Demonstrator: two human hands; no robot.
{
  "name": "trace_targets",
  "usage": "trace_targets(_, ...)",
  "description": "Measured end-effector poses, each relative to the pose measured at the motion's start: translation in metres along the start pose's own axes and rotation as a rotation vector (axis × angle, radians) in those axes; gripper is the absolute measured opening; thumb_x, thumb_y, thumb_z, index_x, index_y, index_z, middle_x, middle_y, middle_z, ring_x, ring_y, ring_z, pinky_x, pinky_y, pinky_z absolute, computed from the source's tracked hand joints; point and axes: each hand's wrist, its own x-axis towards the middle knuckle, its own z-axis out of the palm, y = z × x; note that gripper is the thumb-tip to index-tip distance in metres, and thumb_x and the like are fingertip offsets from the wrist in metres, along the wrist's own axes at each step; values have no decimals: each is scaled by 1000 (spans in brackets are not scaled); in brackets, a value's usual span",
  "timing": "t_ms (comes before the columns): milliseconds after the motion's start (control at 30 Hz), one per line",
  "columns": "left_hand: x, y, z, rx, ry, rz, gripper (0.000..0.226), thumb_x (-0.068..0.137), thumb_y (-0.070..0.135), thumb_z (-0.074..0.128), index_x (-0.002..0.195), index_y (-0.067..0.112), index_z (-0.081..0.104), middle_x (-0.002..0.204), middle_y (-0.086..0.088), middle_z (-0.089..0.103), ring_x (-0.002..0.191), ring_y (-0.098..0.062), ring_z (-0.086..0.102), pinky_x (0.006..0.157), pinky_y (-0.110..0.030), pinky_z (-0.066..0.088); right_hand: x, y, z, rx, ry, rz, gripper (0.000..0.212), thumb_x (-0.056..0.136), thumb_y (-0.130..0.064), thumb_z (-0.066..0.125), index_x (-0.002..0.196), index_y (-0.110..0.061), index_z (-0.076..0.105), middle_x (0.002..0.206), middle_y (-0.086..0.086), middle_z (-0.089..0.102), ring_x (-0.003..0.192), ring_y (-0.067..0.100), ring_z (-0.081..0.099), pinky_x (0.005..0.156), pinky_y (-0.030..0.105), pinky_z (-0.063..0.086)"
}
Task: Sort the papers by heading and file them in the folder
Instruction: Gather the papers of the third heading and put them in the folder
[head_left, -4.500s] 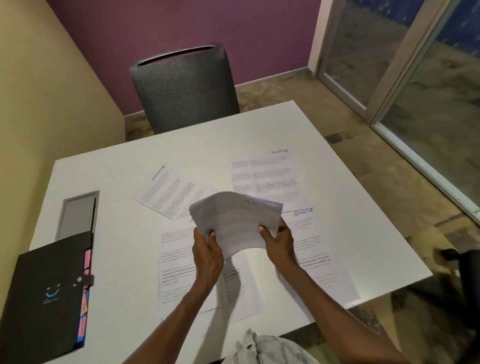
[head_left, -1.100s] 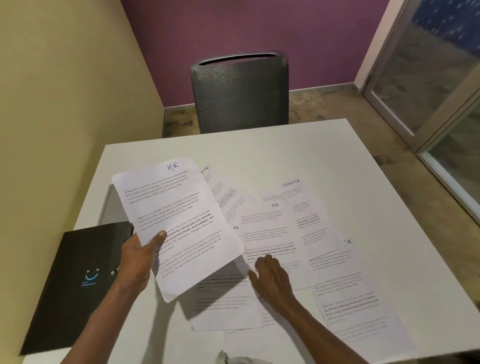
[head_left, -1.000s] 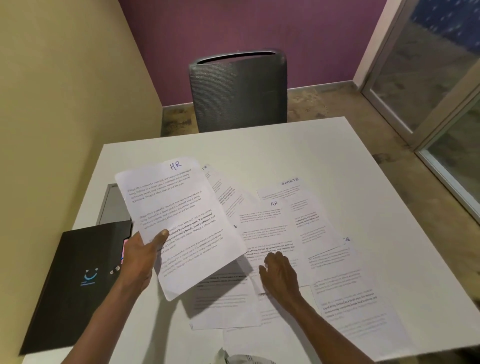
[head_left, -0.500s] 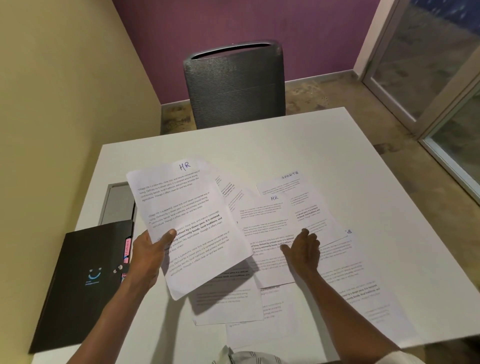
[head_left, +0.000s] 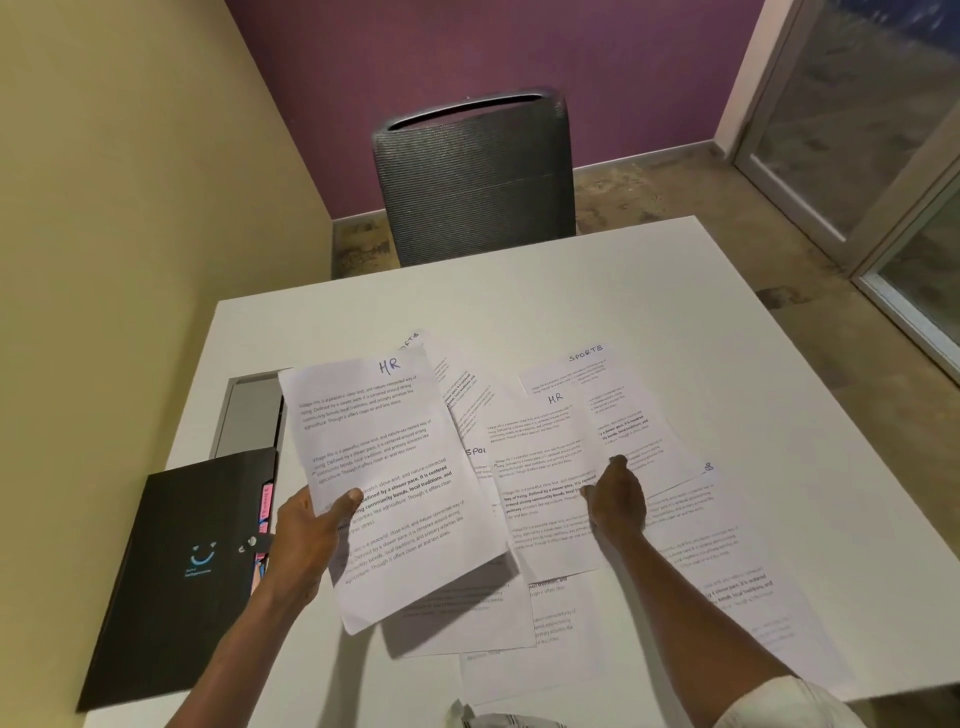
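Observation:
My left hand (head_left: 306, 540) holds a printed sheet headed "HR" (head_left: 389, 467) up above the white table (head_left: 571, 275). A second "HR" sheet (head_left: 545, 467) lies on the table, and my right hand (head_left: 615, 499) grips its right edge, which is slightly lifted. Several sheets headed "SPORTS" lie spread around it, one at the back right (head_left: 587, 358), another partly hidden behind the raised sheet (head_left: 462, 395), more near the front edge (head_left: 727, 571). The black folder (head_left: 182, 571) with coloured tabs lies shut at the table's left front.
A grey mesh chair (head_left: 472, 176) stands at the table's far side. A grey recessed panel (head_left: 249, 415) sits in the tabletop behind the folder. A yellow wall runs along the left, and glass doors stand at the right.
Earlier both hands held a stack. My left hand has kept one HR sheet raised, while my right hand slid right across the second HR sheet and took hold of its edge.

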Motion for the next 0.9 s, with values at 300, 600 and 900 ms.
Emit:
trace_targets(300,-1,-10,6,89,-16,15,28,90,14,70,117,12,61,107,-5,69,92,-25,67,77,-38,54,-15,-11,-58,440,131,-188,10,85,-9,69,92,-3,67,94,13,72,86,33,66,69,29,47)
trace_targets(600,-14,11,45,44,-84,61,17,86,15,74,96,28,68,94,9,75,89,-18,72,78,-38,58,-39,-29,-144,740,-138,-155,10,85,-26,71,85,-16,70,85,-3,75,81,21,71,73,37,57)
trace_targets(900,-33,30,106,8,-254,60,18,87,17,72,100,6,71,94,-6,77,91,-30,73,79,-46,61,-72,-30,-135,713,-257,-214,14,87,-20,71,98,-13,67,95,-3,71,88,17,69,67,23,54)
